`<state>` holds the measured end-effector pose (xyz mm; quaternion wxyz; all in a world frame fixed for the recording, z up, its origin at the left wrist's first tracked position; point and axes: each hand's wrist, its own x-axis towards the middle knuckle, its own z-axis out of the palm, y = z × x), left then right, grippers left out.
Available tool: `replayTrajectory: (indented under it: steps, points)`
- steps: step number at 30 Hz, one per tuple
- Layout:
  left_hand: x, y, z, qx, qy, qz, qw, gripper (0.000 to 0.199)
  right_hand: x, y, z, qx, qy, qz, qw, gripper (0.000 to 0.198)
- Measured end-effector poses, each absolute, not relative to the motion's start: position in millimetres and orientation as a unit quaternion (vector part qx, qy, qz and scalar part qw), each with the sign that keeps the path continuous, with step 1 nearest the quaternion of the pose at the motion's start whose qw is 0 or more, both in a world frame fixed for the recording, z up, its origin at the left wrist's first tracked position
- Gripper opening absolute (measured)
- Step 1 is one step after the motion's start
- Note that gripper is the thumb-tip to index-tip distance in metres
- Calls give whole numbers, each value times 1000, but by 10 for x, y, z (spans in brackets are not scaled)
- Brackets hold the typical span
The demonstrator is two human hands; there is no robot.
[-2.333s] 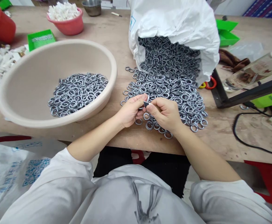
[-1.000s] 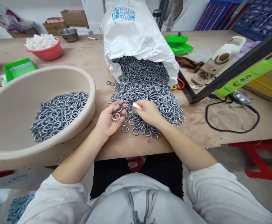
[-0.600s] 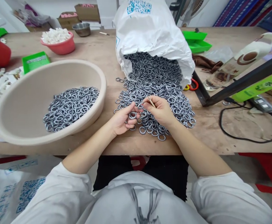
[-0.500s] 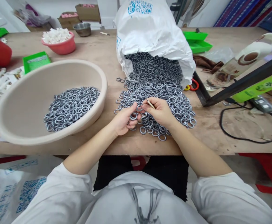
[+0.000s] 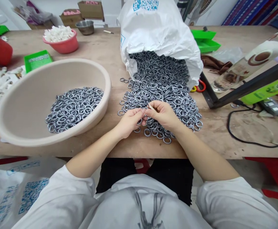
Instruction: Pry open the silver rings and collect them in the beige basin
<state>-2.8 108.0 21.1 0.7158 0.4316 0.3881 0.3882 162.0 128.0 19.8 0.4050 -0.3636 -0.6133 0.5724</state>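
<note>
Two hands meet at the near edge of the pile (image 5: 179, 101), fingertips touching or nearly so; the gap between them is too small to make out. Left hand (image 5: 130, 122): curled, thumb and fingers closed on a ring (image 5: 139, 122), only part of which shows below the fingertips. Whether it holds more rings: cannot tell. Right hand (image 5: 164, 116): gripping a thin pale stick (image 5: 152, 108) between thumb and fingers, tilted; its lower end is hidden by the thumb. Any contact between stick and ring: not visible.

Position of ring: under the left fingertips, left of the right hand, over the near left part of the pile. Forearms and hands cover some of the pile's near side.

Sack (image 5: 162, 35): lies behind the pile, mouth toward it, top cut off by the upper edge; rings deep inside are dark and run together. Basin (image 5: 31, 95): left of the pile, apart from it, partly filled with rings. Right of the pile: a bottle (image 5: 260, 57), partly covered by a black bar (image 5: 248, 82) that runs out of view. Red and yellow loops (image 5: 203, 85) beside the pile's far right; remainder hidden.
</note>
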Motion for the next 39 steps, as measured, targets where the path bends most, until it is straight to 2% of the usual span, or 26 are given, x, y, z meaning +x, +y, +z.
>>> replayTrajectory:
  steps: [9, 12, 17, 25, 31, 39]
  points:
    - [-21, 1045, 258, 388, 382, 391, 743, 32, 1602, 1232, 191, -386, -660, 475, 434, 48]
    - [-24, 1046, 282, 360, 381, 408, 748, 32, 1617, 1208, 221, -405, -707, 367, 448, 46]
    - [-22, 1050, 299, 341, 399, 433, 733, 32, 1639, 1162, 250, -417, -795, 194, 396, 40]
    - [-30, 1036, 313, 349, 393, 424, 737, 31, 1627, 1153, 240, -410, -804, 202, 380, 43]
    - [-10, 985, 298, 409, 303, 363, 780, 37, 1779, 1369, 190, -493, -705, 240, 450, 54]
    - [-90, 1097, 252, 363, 321, 380, 788, 17, 1683, 1312, 122, -481, -746, 181, 423, 41]
